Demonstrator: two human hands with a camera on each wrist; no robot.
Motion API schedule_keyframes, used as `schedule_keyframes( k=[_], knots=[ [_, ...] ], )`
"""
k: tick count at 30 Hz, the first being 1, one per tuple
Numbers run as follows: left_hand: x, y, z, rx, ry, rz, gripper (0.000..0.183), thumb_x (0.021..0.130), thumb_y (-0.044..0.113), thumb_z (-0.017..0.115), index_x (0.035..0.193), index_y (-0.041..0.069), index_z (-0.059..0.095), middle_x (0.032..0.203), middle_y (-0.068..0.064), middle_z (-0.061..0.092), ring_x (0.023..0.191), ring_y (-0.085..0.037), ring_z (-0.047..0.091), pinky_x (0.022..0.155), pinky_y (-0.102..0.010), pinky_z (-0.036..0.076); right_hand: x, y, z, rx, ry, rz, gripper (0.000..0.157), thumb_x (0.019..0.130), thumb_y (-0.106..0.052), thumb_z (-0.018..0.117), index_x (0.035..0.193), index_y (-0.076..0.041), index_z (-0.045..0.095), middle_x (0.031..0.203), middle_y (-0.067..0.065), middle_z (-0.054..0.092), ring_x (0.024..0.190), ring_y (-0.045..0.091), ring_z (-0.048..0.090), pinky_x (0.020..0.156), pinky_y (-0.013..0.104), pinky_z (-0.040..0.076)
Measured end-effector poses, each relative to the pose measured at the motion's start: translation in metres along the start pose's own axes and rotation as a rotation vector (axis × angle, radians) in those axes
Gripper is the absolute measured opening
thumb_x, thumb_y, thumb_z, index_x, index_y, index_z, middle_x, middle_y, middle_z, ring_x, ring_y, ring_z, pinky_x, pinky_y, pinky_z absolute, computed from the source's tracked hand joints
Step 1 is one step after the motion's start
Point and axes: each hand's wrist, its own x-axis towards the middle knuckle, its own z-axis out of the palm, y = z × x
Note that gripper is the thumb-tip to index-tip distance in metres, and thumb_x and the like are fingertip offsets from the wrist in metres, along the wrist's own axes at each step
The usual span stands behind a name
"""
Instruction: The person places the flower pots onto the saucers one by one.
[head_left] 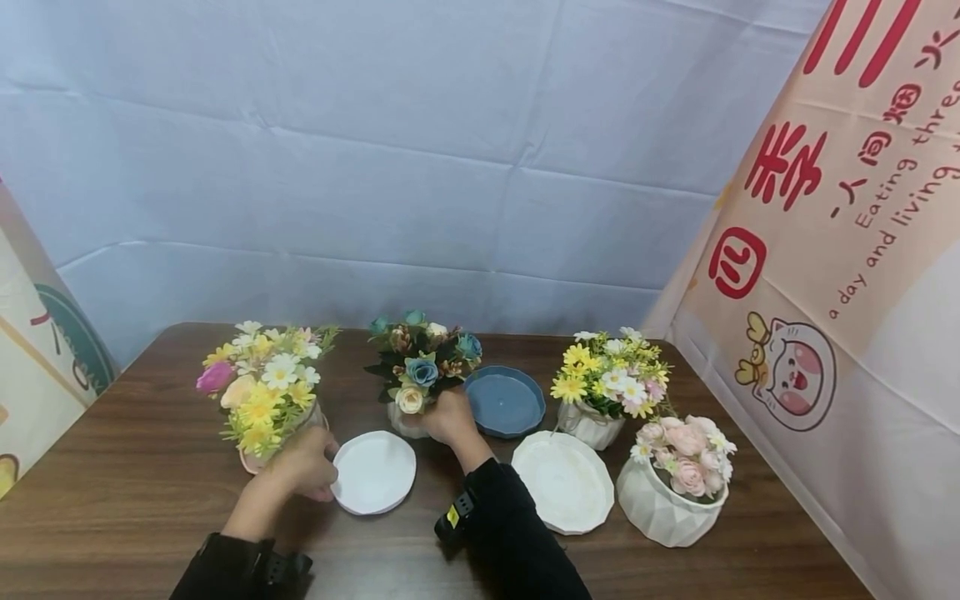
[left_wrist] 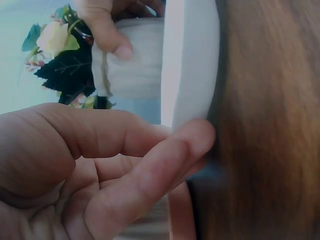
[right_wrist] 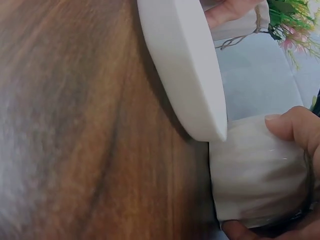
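Observation:
My left hand [head_left: 303, 468] is at the left edge of a small white saucer [head_left: 374, 473], thumb and fingers pinching its rim in the left wrist view. My right hand [head_left: 450, 418] grips a white ribbed flowerpot [right_wrist: 257, 170] from its right side, thumb against the wall. Blue and cream artificial roses [head_left: 422, 372] with dark leaves fill this pot, which stands behind and right of the saucer. Beside the left hand is a pot of yellow, white and purple flowers [head_left: 272, 385] with a pink saucer [head_left: 249, 463] under it, partly hidden by the hand.
A blue saucer [head_left: 504, 402] lies right of the held pot. Further right are a larger white saucer [head_left: 562, 482], a pot of yellow daisies [head_left: 611, 375], and a faceted white pot [head_left: 667, 508] with pale pink flowers. The wooden table [head_left: 112, 500] ends at a hanging cloth.

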Motion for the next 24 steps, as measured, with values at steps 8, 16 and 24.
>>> schedule_keyframes(
  k=[8,16,24],
  knots=[
    [-0.0020,-0.0030,-0.0018,0.009,0.014,0.002,0.024,0.071,-0.015,0.055,0.095,-0.017,0.057,0.064,-0.012,0.054,0.048,-0.018,0.060,0.045,-0.027,0.052,-0.0017,-0.0009,0.0018,0.031,0.014,-0.061,0.080,0.070,-0.027,0.082,0.132,0.006,0.043,0.123,0.021,0.052,0.112,0.035,0.050,0.090,0.043,0.044],
    [-0.0018,-0.0041,0.0006,-0.033,0.034,0.006,0.023,0.068,-0.017,0.053,0.090,-0.014,0.058,0.063,-0.013,0.053,0.047,-0.018,0.059,0.044,-0.028,0.052,-0.0004,0.0007,0.0017,-0.005,0.024,-0.057,0.075,0.070,-0.029,0.082,0.125,0.008,0.049,0.117,0.021,0.056,0.105,0.033,0.054,0.085,0.041,0.046],
    [-0.0014,-0.0062,0.0008,-0.052,0.028,0.008,0.026,0.069,-0.016,0.053,0.095,-0.017,0.054,0.063,-0.014,0.054,0.048,-0.019,0.060,0.045,-0.028,0.052,-0.0004,0.0017,0.0007,-0.039,0.038,-0.058,0.073,0.070,-0.032,0.082,0.121,0.011,0.051,0.109,0.021,0.059,0.096,0.031,0.057,0.078,0.038,0.048]
  ],
)
